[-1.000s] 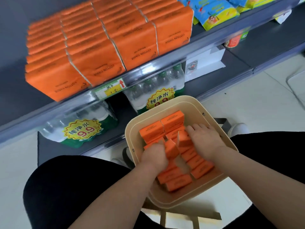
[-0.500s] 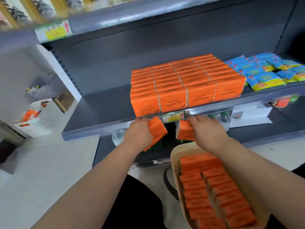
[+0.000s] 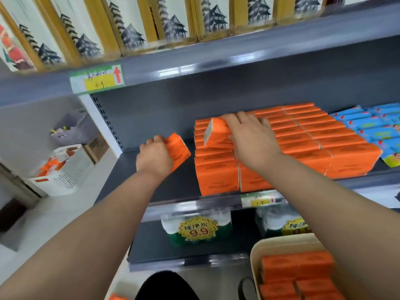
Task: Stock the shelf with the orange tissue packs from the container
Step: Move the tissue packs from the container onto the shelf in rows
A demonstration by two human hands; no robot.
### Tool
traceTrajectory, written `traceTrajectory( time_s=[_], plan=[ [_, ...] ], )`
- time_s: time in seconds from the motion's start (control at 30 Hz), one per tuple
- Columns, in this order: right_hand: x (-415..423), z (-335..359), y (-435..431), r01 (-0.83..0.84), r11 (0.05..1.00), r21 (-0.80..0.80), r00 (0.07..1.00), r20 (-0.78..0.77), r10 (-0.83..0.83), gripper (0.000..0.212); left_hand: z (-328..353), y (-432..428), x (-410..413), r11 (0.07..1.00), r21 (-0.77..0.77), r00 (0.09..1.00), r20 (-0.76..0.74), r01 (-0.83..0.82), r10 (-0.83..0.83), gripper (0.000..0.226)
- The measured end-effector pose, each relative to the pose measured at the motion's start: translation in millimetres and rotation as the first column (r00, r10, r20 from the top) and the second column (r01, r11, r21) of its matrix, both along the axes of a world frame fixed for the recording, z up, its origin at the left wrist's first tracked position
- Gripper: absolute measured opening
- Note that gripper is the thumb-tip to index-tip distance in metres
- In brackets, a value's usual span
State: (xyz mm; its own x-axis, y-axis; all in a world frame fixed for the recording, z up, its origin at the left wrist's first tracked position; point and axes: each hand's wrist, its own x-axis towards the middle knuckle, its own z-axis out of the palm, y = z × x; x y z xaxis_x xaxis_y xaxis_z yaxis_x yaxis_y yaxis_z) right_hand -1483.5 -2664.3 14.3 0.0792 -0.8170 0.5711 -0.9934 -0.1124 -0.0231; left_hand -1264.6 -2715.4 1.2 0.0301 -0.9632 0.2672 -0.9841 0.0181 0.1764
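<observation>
Two orange packs are in your hands. Your left hand (image 3: 154, 158) has its grip clamped round a tilted orange tissue pack (image 3: 178, 151) in plastic wrap. It holds the pack over the bare dark grey metal shelf (image 3: 134, 176), just left of the stacked block of orange packs (image 3: 313, 144) that covers the middle of the shelf. Your right hand (image 3: 252, 140) lies on top of that block near its left edge. Its fingers curl over a white-ended orange tissue pack (image 3: 218, 132) and its grip pinches it. This pack leans on the block's top with its white end facing left. The dark print on the packs is too blurred to read.

Just right of the block lie light blue printed packets (image 3: 376, 131). Under the block's front edge, the shelf rail bears a small green and yellow price tag (image 3: 259, 200) whose digits are unreadable. Above and left of the block, the upper rail carries a larger green and yellow tag with a red upward arrow (image 3: 97, 79). Beneath the block stand shrink-wrapped water bottles with a yellow starburst label reading "纯净水 9.9" (image 3: 198, 229). Below and right of the block, the beige round-cornered plastic container (image 3: 281, 241) holds more orange packs in rows (image 3: 296, 265). Far left of the block, a white slatted basket (image 3: 62, 169) sits on the floor.
</observation>
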Motion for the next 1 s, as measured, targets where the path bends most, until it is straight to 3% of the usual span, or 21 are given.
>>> traceTrajectory(
  time_s=[0.3,0.63,0.87,1.0],
  plan=[
    [2,0,-74,0.071,0.994,0.078,0.997,0.003,-0.071,0.052,1,-109,-5,0.992,0.073,0.993,0.042,0.106,-0.109,0.039],
    [7,-5,-132,0.039,0.992,0.116,0.999,-0.019,-0.037,0.061,-33,-196,-10,0.976,0.143,0.976,0.114,0.167,-0.184,0.046],
    [7,-15,-147,0.031,0.993,0.11,1.0,-0.005,-0.031,0.057,-54,-225,-18,0.982,0.021,0.978,0.092,0.188,-0.189,0.046],
    [14,-9,-148,0.014,0.996,0.091,1.0,0.01,-0.015,0.055,-57,-220,-15,0.977,-0.081,0.979,-0.033,0.198,-0.201,0.043]
  ],
)
